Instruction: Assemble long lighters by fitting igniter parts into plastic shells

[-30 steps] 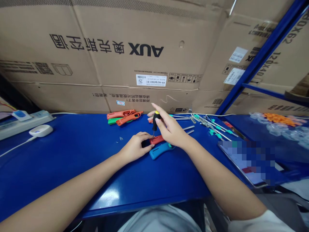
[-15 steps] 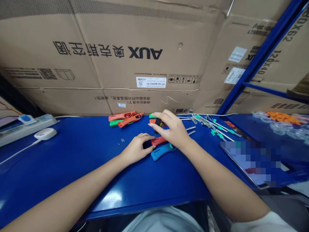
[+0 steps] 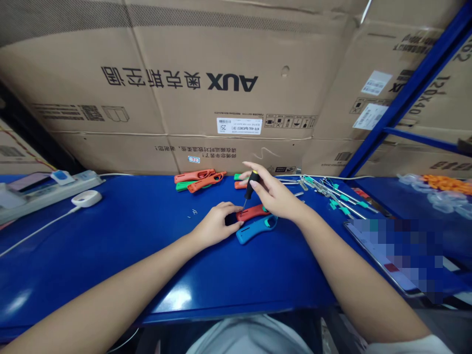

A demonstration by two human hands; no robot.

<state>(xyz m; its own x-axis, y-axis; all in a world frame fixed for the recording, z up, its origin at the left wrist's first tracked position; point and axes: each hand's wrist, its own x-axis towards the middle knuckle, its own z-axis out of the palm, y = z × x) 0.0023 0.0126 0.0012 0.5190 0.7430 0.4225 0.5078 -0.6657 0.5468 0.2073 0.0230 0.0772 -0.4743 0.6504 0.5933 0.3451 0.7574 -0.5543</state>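
A red lighter (image 3: pixel 251 213) lies on the blue table, its butt end between the thumb and fingers of my left hand (image 3: pixel 217 223). My right hand (image 3: pixel 275 194) grips a screwdriver (image 3: pixel 252 185) by its black handle with a yellow end. The shaft slants down to the red lighter's butt end, near a dark slot; whether it sits in a screw is too small to tell. Just in front lies a blue lighter (image 3: pixel 254 229) with a green trigger. Behind my right fingers, an orange lighter (image 3: pixel 240 185) and a green lighter (image 3: pixel 239 176) are partly hidden.
Red and green lighters (image 3: pixel 199 180) lie at the back left, with tiny screws (image 3: pixel 194 212) in front. Metal tubes with green parts (image 3: pixel 342 197) spread at right beside a phone (image 3: pixel 387 260). A power strip (image 3: pixel 55 194) and white charger (image 3: pixel 86 198) sit left. Cardboard (image 3: pixel 177 108) stands behind.
The view has swung slightly left. My right fingers have loosened and spread around the screwdriver, which leans more to the right. My left hand stays at the red lighter.
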